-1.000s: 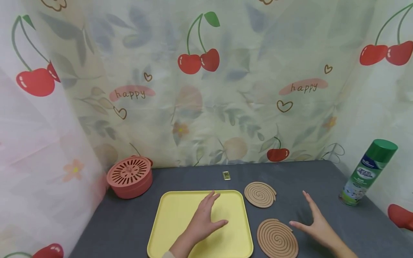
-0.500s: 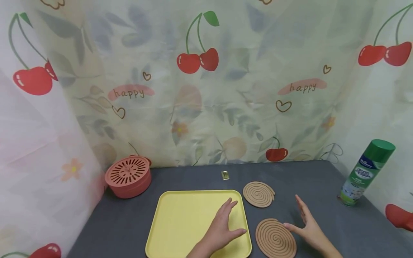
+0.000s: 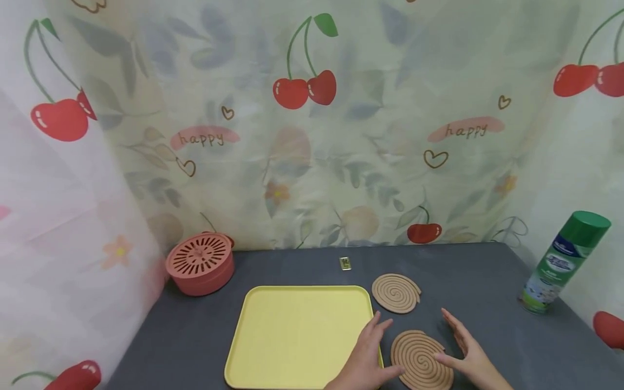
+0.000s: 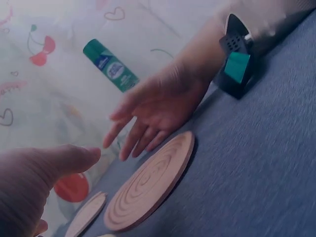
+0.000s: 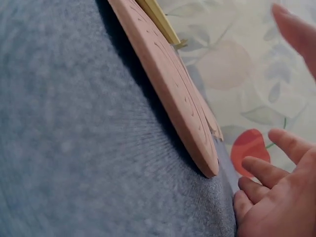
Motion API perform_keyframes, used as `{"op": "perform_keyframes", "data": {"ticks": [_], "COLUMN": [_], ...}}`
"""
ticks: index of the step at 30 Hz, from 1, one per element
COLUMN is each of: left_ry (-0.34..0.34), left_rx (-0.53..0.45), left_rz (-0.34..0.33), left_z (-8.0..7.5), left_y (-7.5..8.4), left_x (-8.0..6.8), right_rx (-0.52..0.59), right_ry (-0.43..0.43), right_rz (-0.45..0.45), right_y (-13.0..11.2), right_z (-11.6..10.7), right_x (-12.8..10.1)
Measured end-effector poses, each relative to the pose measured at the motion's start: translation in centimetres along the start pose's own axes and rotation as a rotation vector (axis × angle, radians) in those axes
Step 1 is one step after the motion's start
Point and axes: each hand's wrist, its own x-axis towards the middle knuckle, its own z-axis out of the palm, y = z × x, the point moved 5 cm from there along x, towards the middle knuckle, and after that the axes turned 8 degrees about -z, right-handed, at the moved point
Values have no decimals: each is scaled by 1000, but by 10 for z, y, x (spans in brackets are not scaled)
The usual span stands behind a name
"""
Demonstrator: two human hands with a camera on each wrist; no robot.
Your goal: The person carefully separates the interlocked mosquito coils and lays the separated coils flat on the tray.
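Neither hand grips: our left hand (image 3: 366,360) and right hand (image 3: 467,355) lie relaxed, fingers straight, flanking the near spiral coil (image 3: 421,361) on the grey table (image 3: 492,287), beside the yellow tray (image 3: 292,338). Curtain (image 3: 205,138) reads "happy"; the green spray can (image 3: 563,262) label is illegible

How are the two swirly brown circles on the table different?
The near coil looks bigger than the far coil. The near coil lies between both hands, left hand and right hand; the far coil lies alone beside the yellow tray. Both are flat brown spirals on the grey table.
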Motion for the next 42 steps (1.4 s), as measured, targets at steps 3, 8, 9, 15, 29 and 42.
{"op": "perform_keyframes", "data": {"ticks": [3, 8, 9, 15, 29, 42], "left_ry": [-6, 3, 15, 101, 231, 528], "left_rx": [5, 5, 12, 81, 113, 416], "left_rz": [8, -9, -12, -10, -18, 4], "left_z": [9, 25, 28, 43, 73, 82], "left_y": [6, 13, 14, 18, 15, 9], "left_x": [0, 2, 1, 0, 4, 4], "right_rx": [-28, -52, -63, -74, -111, 23], "right_ry": [31, 65, 67, 44, 22, -27], "right_rz": [-52, -119, -117, -55, 22, 74], "right_y": [3, 0, 0, 0, 1, 5], "right_z": [0, 0, 1, 2, 3, 5], "right_x": [-2, -5, -6, -8, -8, -8]}}
